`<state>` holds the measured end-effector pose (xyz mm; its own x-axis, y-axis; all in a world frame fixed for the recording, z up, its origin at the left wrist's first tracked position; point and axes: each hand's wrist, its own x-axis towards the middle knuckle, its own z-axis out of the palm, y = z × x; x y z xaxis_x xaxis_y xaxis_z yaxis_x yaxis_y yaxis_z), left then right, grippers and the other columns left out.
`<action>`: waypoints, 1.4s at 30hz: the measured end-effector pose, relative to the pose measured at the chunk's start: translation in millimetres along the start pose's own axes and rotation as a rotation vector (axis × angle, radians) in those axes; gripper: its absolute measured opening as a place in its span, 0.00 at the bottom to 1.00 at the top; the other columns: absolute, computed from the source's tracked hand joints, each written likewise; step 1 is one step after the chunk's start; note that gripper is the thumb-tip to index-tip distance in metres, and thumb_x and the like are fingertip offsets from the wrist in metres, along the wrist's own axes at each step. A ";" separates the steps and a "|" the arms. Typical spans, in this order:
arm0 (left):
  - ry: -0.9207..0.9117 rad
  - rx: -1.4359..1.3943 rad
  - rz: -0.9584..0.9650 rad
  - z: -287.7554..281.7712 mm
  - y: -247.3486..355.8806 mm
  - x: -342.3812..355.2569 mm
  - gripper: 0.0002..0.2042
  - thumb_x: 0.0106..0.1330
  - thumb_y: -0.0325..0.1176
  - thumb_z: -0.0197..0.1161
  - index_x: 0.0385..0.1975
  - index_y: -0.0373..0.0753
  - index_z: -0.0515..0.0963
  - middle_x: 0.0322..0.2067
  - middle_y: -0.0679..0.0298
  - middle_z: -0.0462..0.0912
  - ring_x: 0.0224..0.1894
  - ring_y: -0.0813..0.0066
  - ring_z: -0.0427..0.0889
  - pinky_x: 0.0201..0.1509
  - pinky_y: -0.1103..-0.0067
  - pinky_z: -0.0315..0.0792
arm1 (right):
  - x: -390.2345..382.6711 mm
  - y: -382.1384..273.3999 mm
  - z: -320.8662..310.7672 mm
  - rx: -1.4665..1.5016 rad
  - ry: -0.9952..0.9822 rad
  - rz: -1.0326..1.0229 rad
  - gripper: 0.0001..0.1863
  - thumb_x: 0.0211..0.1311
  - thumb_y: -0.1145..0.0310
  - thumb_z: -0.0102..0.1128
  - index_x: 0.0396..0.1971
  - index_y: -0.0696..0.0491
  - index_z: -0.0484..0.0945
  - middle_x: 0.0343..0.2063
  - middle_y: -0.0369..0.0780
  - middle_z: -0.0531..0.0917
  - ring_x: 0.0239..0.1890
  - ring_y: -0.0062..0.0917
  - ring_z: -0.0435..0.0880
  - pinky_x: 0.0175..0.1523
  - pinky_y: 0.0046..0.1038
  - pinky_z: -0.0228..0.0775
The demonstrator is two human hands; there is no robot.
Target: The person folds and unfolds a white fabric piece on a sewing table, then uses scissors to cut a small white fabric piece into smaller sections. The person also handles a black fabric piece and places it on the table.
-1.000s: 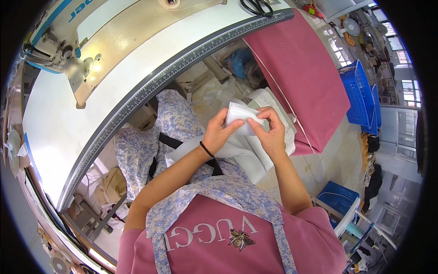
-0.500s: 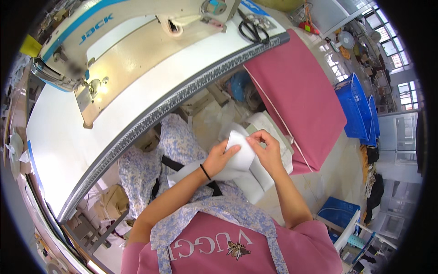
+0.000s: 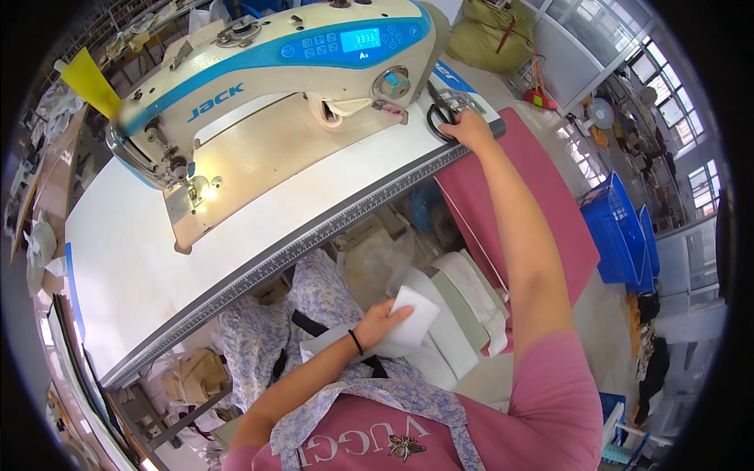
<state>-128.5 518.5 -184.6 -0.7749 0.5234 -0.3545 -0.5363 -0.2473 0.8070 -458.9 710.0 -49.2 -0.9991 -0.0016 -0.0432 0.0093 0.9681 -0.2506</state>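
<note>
- The step in hand is judged to be the taking up of the scissors (image 3: 440,107), which lie at the right end of the counter (image 3: 259,259), while work is held ready over the lap.
- The folded white sheet (image 3: 416,314) is pinched in the left hand (image 3: 381,322), thumb on top, above the lap and apart from the counter.
- The black handles of the scissors are touched by the fingers of the right hand (image 3: 469,129), which are curled; whether the grip is fully closed cannot be told.
- For the next move, a firm hold on the handle loops would seem to be called for, with the sheet kept flat and its layers together; slipping layers could be a risk.
- Bold lettering is carried on the arm of the lockstitch sewing machine (image 3: 236,71), and small marked keys are set in its blue control panel (image 3: 314,49).
- Digits are lit on the display (image 3: 361,40).
- Part of a word is shown on a blue label (image 3: 448,76) by the scissors.
- Fine graduations are printed along the ruler strip (image 3: 338,231) on the counter's front edge.
- Large pale letters are borne by the pink shirt (image 3: 487,424), beside a bee emblem (image 3: 404,447).
</note>
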 end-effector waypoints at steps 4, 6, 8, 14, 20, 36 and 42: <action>0.003 0.031 -0.001 -1.7 -5.3 4.0 0.17 0.65 0.41 0.53 0.46 0.35 0.72 0.35 0.68 0.78 0.35 0.84 0.75 0.40 0.83 0.71 | 11.9 1.2 -5.6 0.037 0.052 0.112 0.24 0.39 0.50 0.57 0.28 0.57 0.79 0.32 0.47 0.81 0.41 0.38 0.79 0.46 0.34 0.68; 0.016 0.010 -0.005 -6.9 -14.9 8.2 0.16 0.65 0.41 0.54 0.46 0.36 0.71 0.35 0.67 0.78 0.35 0.83 0.75 0.40 0.83 0.71 | -8.1 1.3 -8.6 0.154 0.226 0.075 0.26 0.39 0.46 0.54 0.28 0.55 0.79 0.28 0.45 0.81 0.38 0.37 0.80 0.44 0.34 0.67; 0.002 -0.018 -0.015 -4.2 -14.2 9.5 0.15 0.64 0.40 0.55 0.45 0.37 0.72 0.35 0.67 0.78 0.34 0.83 0.76 0.39 0.83 0.72 | -31.4 33.6 -8.8 0.442 0.299 0.026 0.28 0.46 0.45 0.56 0.33 0.58 0.76 0.25 0.45 0.81 0.29 0.33 0.81 0.36 0.29 0.70; 0.066 -0.197 -0.006 0.1 -1.4 5.4 0.15 0.64 0.41 0.55 0.42 0.35 0.73 0.34 0.66 0.79 0.33 0.83 0.77 0.37 0.84 0.72 | -239.0 43.3 -12.5 0.427 -0.054 -0.189 0.10 0.59 0.64 0.54 0.26 0.56 0.70 0.13 0.34 0.71 0.14 0.15 0.69 0.17 0.22 0.59; 0.041 -0.093 -0.024 7.3 -0.4 9.8 0.14 0.64 0.40 0.54 0.41 0.35 0.73 0.33 0.67 0.79 0.32 0.84 0.76 0.37 0.84 0.72 | -365.3 82.5 -15.7 0.175 -0.676 -0.090 0.19 0.50 0.74 0.48 0.46 0.52 0.67 0.16 0.33 0.70 0.14 0.21 0.69 0.25 0.23 0.62; -0.038 -0.066 -0.054 15.1 4.5 6.3 0.16 0.61 0.40 0.59 0.40 0.33 0.74 0.32 0.63 0.80 0.32 0.80 0.78 0.36 0.82 0.73 | -357.1 68.2 -8.4 0.109 -0.802 -0.143 0.23 0.45 0.68 0.59 0.45 0.55 0.68 0.30 0.50 0.78 0.32 0.43 0.77 0.37 0.38 0.67; -0.106 -0.115 -0.098 11.6 4.3 4.5 0.15 0.61 0.38 0.59 0.41 0.33 0.74 0.34 0.62 0.80 0.34 0.79 0.79 0.38 0.82 0.73 | -357.4 69.3 -9.1 0.097 -0.850 -0.066 0.18 0.45 0.68 0.59 0.39 0.55 0.70 0.25 0.47 0.78 0.29 0.41 0.77 0.34 0.35 0.67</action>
<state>-130.5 529.2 -177.3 -0.6806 0.6311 -0.3722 -0.6468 -0.2790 0.7098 -101.6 779.9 -42.4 -0.6269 -0.2818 -0.7264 -0.0051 0.9338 -0.3578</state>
